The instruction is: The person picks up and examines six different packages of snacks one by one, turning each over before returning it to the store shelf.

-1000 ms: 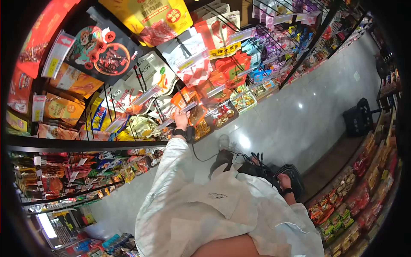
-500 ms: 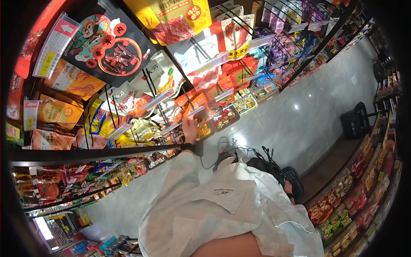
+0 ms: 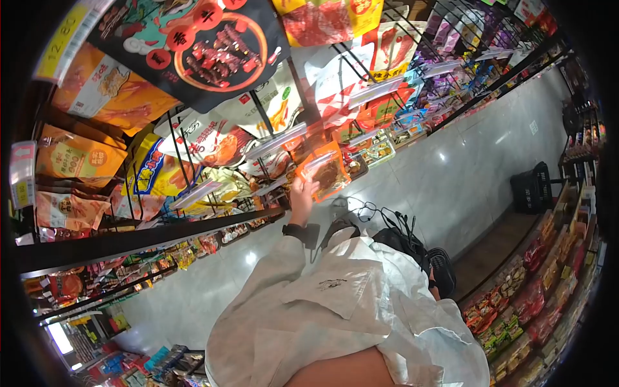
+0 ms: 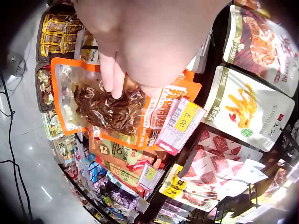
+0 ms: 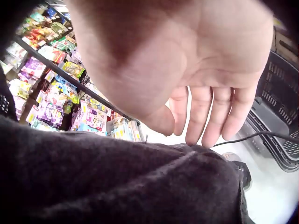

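Observation:
In the left wrist view an orange-edged snack pouch (image 4: 107, 107) shows glossy brown food through its clear front. My left hand (image 4: 140, 42) holds it, two fingers lying across its front and the thumb at its printed end. A price tag (image 4: 182, 122) marked 5.00 overlaps the pouch's corner. The head view has the left hand (image 3: 303, 197) at the pouch's near edge, beside the hanging rack. My right hand (image 5: 187, 79) hangs low with loosely bent fingers and nothing in them, next to dark fabric (image 5: 117, 177). A black basket (image 5: 280, 98) stands beyond it.
Hanging snack bags, among them a black pouch (image 3: 213, 58) and a yellow-blue bag (image 3: 155, 169), crowd the rack. A black shelf edge (image 3: 129, 242) runs below them. Another black basket (image 3: 532, 187) stands across the aisle near stocked shelves (image 3: 535, 290). Dark cables (image 3: 400, 226) show near the feet.
My left hand has moved right along the rack, and the orange pouch now shows more of its front. The view has come closer to the bags. The right hand stays low.

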{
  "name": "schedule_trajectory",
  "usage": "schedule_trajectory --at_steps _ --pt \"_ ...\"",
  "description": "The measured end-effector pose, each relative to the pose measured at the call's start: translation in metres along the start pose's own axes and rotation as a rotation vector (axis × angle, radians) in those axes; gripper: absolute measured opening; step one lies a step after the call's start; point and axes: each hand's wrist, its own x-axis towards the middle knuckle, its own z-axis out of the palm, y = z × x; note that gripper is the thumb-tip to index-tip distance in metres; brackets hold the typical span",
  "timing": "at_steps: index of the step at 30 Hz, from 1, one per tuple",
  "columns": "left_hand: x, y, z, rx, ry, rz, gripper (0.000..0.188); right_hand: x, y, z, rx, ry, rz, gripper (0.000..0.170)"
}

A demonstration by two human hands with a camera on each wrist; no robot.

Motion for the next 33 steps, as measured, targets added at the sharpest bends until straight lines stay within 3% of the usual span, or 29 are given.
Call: schedule_trajectory --at_steps 10,16,17,20,23,26,29,32,33 --pt "-0.011 0.015 0.009 -0.014 -0.007 -0.042 0.033 0.005 0.017 -0.012 0.06 -0.039 0.036 0.032" --pt "-0.018 0.023 0.021 0.043 0.052 -0.03 0.037 0.047 0.064 -0.002 0.146 -0.084 0.005 0.033" --pt "-0.016 0.015 0.021 0.029 0.062 -0.038 0.036 0.065 0.076 0.008 0.198 -0.099 -0.005 0.033" --pt "-0.011 0.0 0.023 0.028 0.118 -0.066 0.028 0.162 0.144 0.051 0.927 -0.308 0.108 0.033" --pt "-0.015 0.006 0.029 0.033 0.114 -0.051 0.025 0.093 0.069 0.012 -0.37 -0.08 -0.34 0.033" --pt "-0.02 -0.013 0.013 0.145 0.115 -0.033 0.026 0.068 0.058 0.003 0.245 -0.147 -0.045 0.033" --pt "-0.033 -0.039 -0.002 0.119 0.11 -0.053 0.022 0.082 0.099 0.006 -0.161 -0.119 -0.174 0.034" --pt "-0.054 -0.06 -0.016 0.168 0.115 -0.122 0.021 0.06 0.077 -0.01 -0.424 -0.087 -0.503 0.033" --pt "-0.063 -0.058 -0.011 0.203 0.137 -0.152 0.022 0.057 0.077 -0.011 -0.37 -0.033 -0.506 0.032"
